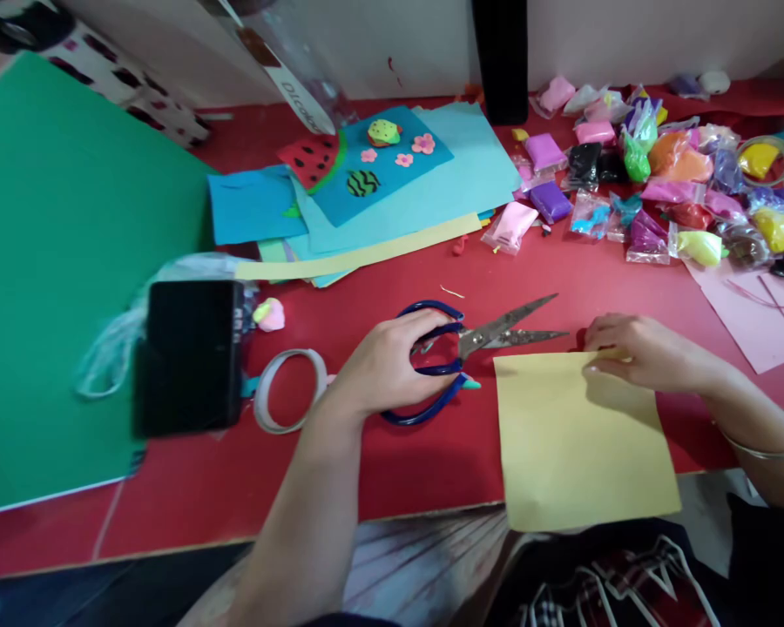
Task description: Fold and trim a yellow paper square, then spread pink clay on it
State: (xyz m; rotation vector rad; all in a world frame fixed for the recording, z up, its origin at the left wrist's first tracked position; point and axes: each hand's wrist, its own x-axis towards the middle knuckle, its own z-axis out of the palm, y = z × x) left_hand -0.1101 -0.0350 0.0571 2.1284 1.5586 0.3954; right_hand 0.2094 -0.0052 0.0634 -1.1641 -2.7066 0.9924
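**Yellow sheet at four o'clock, scissors near centre**

The sheet lies at your view's four o'clock, overhanging the red table. Your right hand reaches in from four o'clock, fingers curled, pinching its top edge. Your left forearm rises from seven o'clock; your left hand is partly closed round the scissors' blue handles, their parted blades aimed between two and three o'clock. A tape roll sits at eight.

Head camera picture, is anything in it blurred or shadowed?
In the head view, the black device looks soft-edged; the right hand throws a soft shadow on the yellow paper; the scissors look fairly crisp at the blades.
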